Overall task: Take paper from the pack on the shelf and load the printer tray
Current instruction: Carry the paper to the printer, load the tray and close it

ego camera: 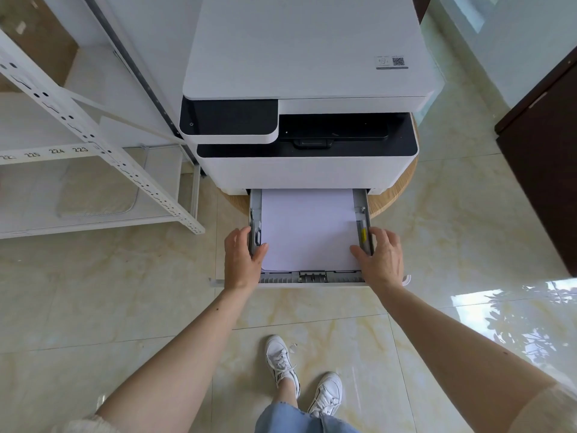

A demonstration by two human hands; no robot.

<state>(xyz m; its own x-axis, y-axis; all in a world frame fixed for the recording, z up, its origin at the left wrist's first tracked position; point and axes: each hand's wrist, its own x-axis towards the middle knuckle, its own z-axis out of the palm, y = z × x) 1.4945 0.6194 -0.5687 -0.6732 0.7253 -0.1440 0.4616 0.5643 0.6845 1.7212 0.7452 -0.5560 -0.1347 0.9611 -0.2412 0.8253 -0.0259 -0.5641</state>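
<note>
A white and black printer (306, 89) stands on a round wooden stand (393, 198). Its grey paper tray (312, 276) is pulled out toward me. A stack of white paper (309, 229) lies flat inside the tray. My left hand (242, 260) grips the tray's left wall, thumb resting on the paper's left edge. On the other side, my right hand (382, 257) grips the right wall, with its thumb on the paper's right corner. No paper pack shows in this view.
A white metal shelf unit (93, 145) with numbered labels stands to the left; a padded mat lies on its lower level. A dark wooden cabinet (543, 151) is at the right. My feet in white sneakers (299, 379) stand on the glossy tiled floor.
</note>
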